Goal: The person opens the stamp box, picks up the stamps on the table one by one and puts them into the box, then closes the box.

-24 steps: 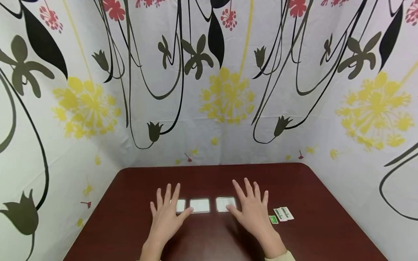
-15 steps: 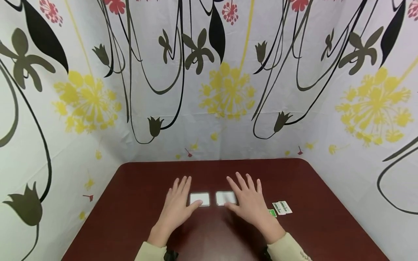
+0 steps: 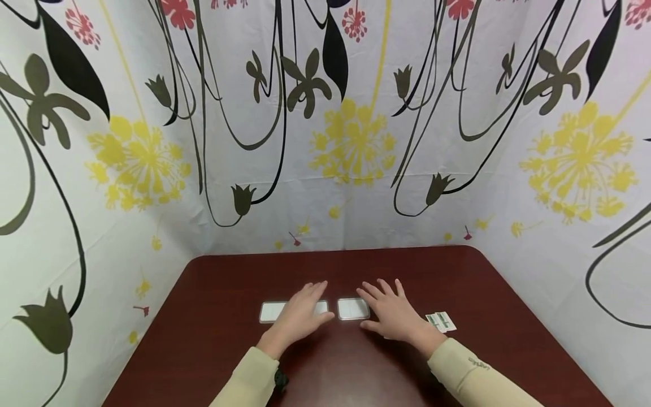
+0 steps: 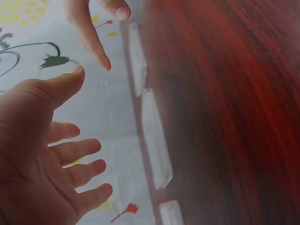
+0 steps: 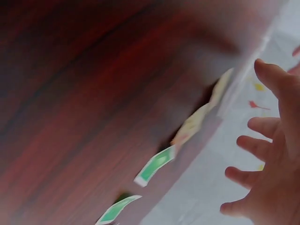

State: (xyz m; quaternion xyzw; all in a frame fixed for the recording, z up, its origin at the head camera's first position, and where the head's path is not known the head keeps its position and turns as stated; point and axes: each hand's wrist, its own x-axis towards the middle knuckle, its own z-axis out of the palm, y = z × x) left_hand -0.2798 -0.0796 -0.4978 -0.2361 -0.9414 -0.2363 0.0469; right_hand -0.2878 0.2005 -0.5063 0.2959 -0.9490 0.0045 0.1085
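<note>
The rightmost white case (image 3: 353, 308) on the table (image 3: 341, 373) serves as reference. To its left lie two more white cases (image 3: 272, 312), aligned, presumably for order. Above these hovers the left hand (image 3: 300, 312), fingers extended, holding nothing; the right hand (image 3: 391, 314), likewise unloaded, hovers just to its right. Farther right lie cards (image 3: 445, 321), apparently set aside to keep sorts separate.

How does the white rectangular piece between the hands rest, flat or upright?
Flat: the head view shows the white rectangular piece, broad face up, on the dark-red table.
</note>
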